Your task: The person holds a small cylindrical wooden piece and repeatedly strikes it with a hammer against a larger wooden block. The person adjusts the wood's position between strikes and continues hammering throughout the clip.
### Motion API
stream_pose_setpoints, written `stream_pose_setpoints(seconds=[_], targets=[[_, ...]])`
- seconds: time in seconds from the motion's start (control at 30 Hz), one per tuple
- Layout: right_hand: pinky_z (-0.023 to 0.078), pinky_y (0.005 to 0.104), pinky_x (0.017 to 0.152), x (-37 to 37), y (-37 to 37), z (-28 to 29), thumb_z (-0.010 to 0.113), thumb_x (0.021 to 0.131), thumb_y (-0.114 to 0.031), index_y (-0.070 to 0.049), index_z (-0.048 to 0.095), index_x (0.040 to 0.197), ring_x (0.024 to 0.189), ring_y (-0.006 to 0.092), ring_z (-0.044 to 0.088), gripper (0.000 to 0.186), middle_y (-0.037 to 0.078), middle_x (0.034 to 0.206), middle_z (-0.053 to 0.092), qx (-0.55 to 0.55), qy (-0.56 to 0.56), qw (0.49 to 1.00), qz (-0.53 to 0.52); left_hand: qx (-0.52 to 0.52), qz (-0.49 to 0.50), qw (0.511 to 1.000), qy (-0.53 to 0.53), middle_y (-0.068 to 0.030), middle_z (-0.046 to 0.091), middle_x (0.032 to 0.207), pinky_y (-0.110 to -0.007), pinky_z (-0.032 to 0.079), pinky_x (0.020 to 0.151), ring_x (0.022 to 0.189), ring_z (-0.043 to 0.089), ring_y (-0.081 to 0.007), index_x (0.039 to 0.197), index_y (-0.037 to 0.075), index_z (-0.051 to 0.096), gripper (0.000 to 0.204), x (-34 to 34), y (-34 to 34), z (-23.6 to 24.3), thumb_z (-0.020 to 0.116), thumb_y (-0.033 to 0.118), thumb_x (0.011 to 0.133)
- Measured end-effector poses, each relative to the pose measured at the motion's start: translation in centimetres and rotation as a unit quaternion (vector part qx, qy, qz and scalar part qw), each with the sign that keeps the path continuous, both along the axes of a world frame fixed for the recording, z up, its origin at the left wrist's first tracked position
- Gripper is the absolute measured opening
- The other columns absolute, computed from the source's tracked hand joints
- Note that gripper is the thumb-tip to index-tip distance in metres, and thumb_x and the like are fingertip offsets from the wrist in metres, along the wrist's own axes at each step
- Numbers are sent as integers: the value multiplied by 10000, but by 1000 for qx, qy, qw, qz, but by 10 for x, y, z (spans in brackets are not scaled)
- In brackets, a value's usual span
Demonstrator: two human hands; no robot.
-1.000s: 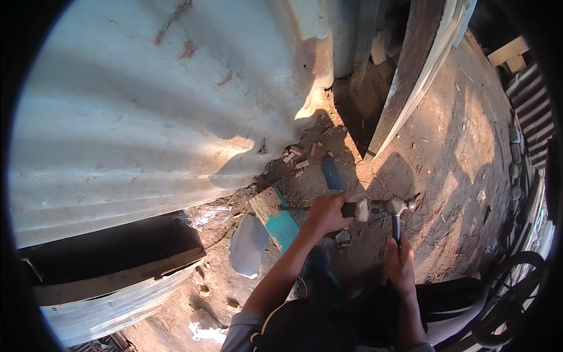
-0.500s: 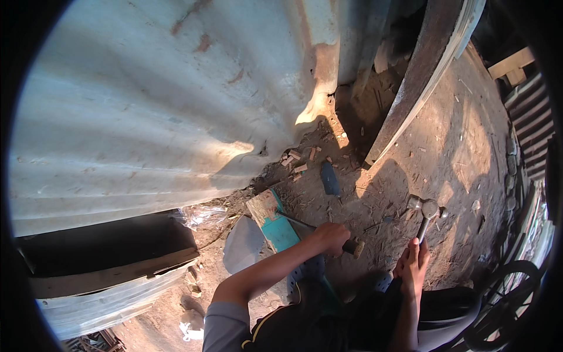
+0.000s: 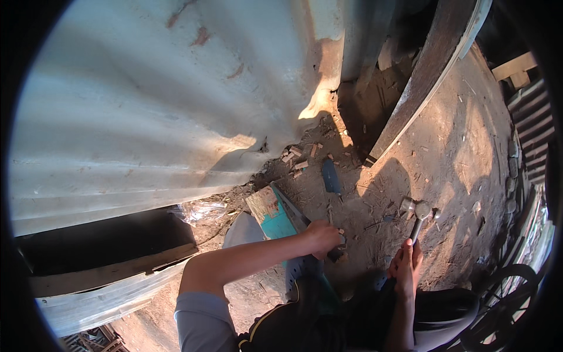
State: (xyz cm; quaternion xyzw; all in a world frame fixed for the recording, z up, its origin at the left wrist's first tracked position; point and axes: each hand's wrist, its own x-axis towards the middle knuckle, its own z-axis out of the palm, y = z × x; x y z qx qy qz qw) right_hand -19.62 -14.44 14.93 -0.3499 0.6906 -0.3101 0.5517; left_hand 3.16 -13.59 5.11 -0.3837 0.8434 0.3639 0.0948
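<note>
My left hand (image 3: pixel 321 236) is closed around the handle of a chisel-like tool (image 3: pixel 293 210) whose long blade lies along a teal-painted wooden piece (image 3: pixel 274 216) on the dirt ground. My right hand (image 3: pixel 406 267) grips the shaft of a metal hammer (image 3: pixel 417 212), whose head is raised a little to the right of the left hand, apart from the tool. My dark trousers and sandalled foot show below the hands.
A large corrugated metal sheet (image 3: pixel 146 105) fills the left. A tall plank (image 3: pixel 422 76) leans at the upper right. Wood chips (image 3: pixel 299 159), a dark flat scrap (image 3: pixel 330 176) and a pale sheet (image 3: pixel 243 230) lie on the dirt. A wheel (image 3: pixel 510 293) stands at the lower right.
My left hand has dropped lower with the tool and now rests it along the teal wood. The hammer has pulled away from the tool's end toward the right and stays lifted.
</note>
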Motion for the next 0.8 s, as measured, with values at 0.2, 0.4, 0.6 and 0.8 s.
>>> stream_pose_setpoints(seconds=[0.2, 0.4, 0.6, 0.8], targets=[[306, 226, 328, 12, -3, 7, 500, 983, -359, -112, 419, 868, 368, 47, 312, 284, -36, 553, 332, 23, -6, 1000, 16, 5, 32, 999, 39, -127, 654, 702, -403, 531, 617, 713, 668, -311, 738, 42, 675, 172, -2, -4, 54, 701, 138, 597], [363, 277, 366, 7, -2, -43, 546, 949, -238, -70, 481, 862, 395, 89, 434, 200, 2, 586, 470, 87, 111, 975, 169, 25, 211, 955, 207, -161, 605, 762, -440, 487, 657, 790, 613, -374, 854, 26, 573, 310, 11, 30, 43, 712, 158, 610], [495, 428, 596, 5, 50, -124, 616, 883, -255, -2, 588, 908, 642, 309, 632, 256, 153, 694, 616, 38, 228, 886, 403, 12, 337, 888, 312, -123, 531, 753, -443, 456, 730, 780, 553, -357, 825, 55, 501, 331, 29, 61, 43, 714, 147, 588], [508, 455, 684, 77, 9, -84, 662, 825, -222, -18, 627, 952, 829, 409, 632, 243, 219, 836, 652, -62, 308, 856, 410, -135, 416, 842, 316, -90, 527, 835, -455, 378, 927, 877, 541, -302, 842, 87, 520, 312, 37, 95, 34, 718, 136, 605]])
